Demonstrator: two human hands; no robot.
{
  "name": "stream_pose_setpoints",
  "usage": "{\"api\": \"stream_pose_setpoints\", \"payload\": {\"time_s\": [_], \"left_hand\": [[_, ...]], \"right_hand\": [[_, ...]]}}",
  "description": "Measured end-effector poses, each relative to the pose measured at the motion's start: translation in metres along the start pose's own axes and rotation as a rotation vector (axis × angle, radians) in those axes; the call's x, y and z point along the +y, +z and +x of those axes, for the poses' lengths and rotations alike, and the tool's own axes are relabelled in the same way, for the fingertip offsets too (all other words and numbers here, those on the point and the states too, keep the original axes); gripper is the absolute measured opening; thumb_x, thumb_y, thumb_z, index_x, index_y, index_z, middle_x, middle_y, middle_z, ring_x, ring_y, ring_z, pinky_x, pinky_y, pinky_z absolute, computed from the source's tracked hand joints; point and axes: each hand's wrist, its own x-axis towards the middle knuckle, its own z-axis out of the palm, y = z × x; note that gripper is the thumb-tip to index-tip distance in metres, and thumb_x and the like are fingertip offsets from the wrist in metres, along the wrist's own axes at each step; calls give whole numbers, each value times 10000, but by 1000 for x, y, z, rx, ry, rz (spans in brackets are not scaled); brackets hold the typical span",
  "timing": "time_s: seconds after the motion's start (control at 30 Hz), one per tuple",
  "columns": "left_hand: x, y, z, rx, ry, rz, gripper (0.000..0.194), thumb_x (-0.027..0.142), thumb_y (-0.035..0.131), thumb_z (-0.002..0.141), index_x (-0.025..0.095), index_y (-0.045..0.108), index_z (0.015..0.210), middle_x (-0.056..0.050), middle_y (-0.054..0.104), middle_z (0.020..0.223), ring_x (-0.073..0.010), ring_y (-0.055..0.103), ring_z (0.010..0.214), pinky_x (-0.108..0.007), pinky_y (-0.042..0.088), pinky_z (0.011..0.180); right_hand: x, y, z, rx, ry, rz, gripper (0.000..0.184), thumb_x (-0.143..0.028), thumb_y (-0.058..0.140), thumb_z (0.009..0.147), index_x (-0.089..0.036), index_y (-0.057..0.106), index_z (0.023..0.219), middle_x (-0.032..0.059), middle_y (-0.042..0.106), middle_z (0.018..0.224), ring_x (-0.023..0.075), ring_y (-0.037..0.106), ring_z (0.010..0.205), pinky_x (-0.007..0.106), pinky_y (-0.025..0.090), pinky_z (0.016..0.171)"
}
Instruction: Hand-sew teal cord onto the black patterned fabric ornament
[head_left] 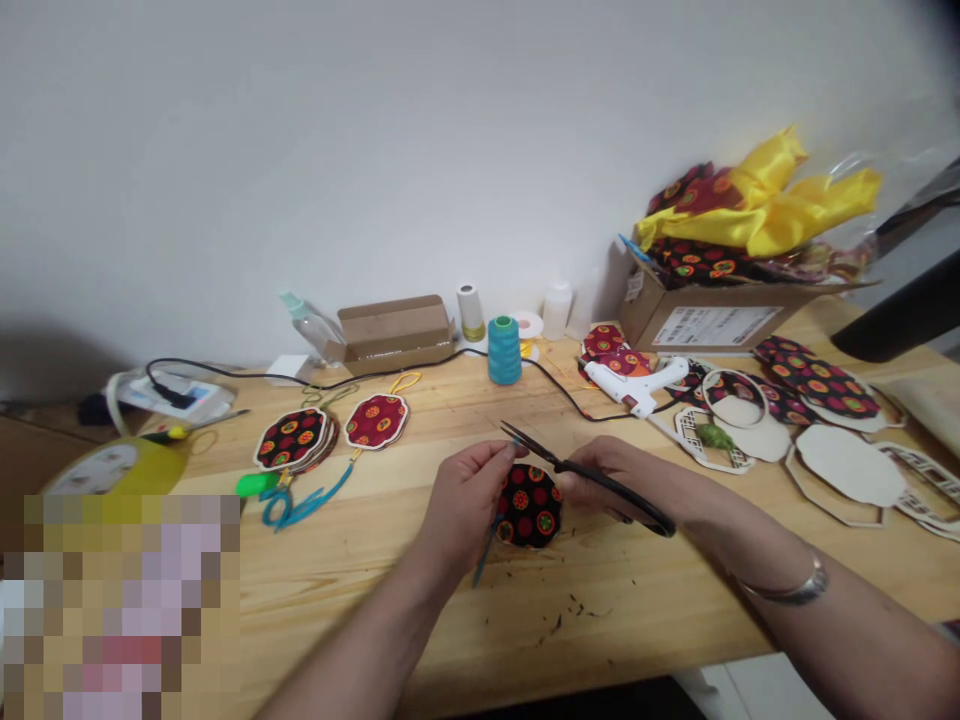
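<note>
Over the table's front middle, my left hand (470, 488) is closed, pinching the left edge of a black fabric-covered piece (529, 505) with red and orange flower prints. A bit of teal cord (482, 562) hangs below those fingers, and a little teal shows at the fingertips. My right hand (606, 472) is closed around black-handled scissors (592, 478), and its fingertips reach the piece's right edge. The scissor blades are slightly apart and point left, close to my left fingertips. My right palm and some fingers are hidden.
Dark scraps (574, 605) litter the wood near me. Beyond stand a teal thread spool (505, 352) and a white glue gun (630, 385) with a black cable. Finished pieces with tassels (296, 438) lie left; pale wooden shapes (847, 465) and a fabric-filled cardboard box (701, 318) are right.
</note>
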Motion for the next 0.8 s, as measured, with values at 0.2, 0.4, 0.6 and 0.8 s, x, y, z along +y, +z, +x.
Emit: {"api": "stream_pose_setpoints", "payload": {"time_s": [0.2,0.4,0.6,0.8], "left_hand": [[0,0,0,29,7,35,275,389,680,615,147,712,741,68,392,344,-62,311,358,-197,188,385],[0,-2,1,3,0,35,262,374,667,646,141,704,760,73,399,371,-43,274,359,-190,191,396],[-4,-4,3,-24,9,28,261,374,652,674,142,695,786,68,444,430,-32,267,372,-184,187,398],[2,-3,2,12,16,53,268,362,641,690,119,682,794,106,275,359,-25,168,350,-182,129,375]], "right_hand": [[4,0,1,-2,-3,-1,537,-664,407,748,-166,368,551,-50,295,490,58,224,454,221,150,402],[9,0,4,-3,-1,-2,502,-628,438,751,-173,339,562,-56,253,502,57,209,463,214,140,406],[4,-2,4,-6,23,-8,484,-591,458,760,-177,312,556,-58,210,508,58,181,468,219,108,408],[9,-1,6,25,25,12,478,-575,501,735,-172,324,547,-53,217,539,64,203,491,216,142,418]]}}
